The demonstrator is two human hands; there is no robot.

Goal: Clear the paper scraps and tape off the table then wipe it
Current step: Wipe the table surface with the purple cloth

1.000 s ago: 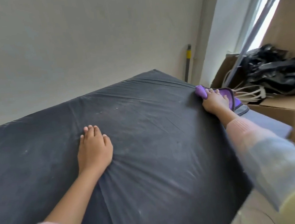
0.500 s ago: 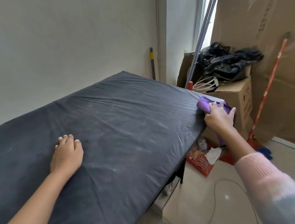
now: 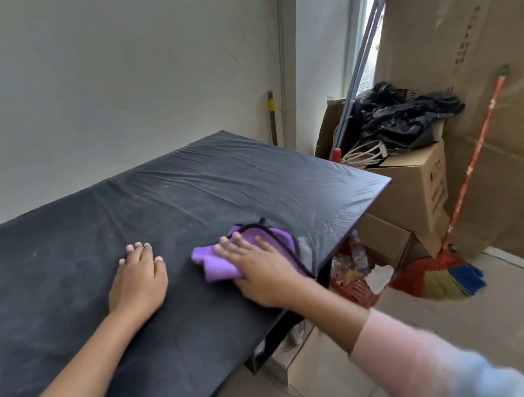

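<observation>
Two hands are on the bench (image 3: pixel 219 183), a long top covered in a wrinkled black sheet with pale dusty streaks. The left hand (image 3: pixel 139 277) lies palm down on the bare sheet with its fingers straight and together, holding nothing. Just beside it, apart from it, the right hand (image 3: pixel 262 270) presses flat on one purple cloth (image 3: pixel 211 263) with its fingers spread and straight, not curled round it. The cloth has a black trimmed edge and sits bunched near the bench's right edge, showing past the fingertips and to the left of the hand. Both forearms come out of pink sleeves. On the floor past the bench's right edge stands one red basket (image 3: pixel 359 288) with a crumpled white paper (image 3: pixel 379 278) at its rim. Behind it two cardboard boxes (image 3: pixel 416 187) are stacked, and the upper one carries one black plastic bag (image 3: pixel 408 119) and some white cables. One broom (image 3: pixel 467 175) with an orange handle leans against a large cardboard sheet (image 3: pixel 469 27) standing by the window.
</observation>
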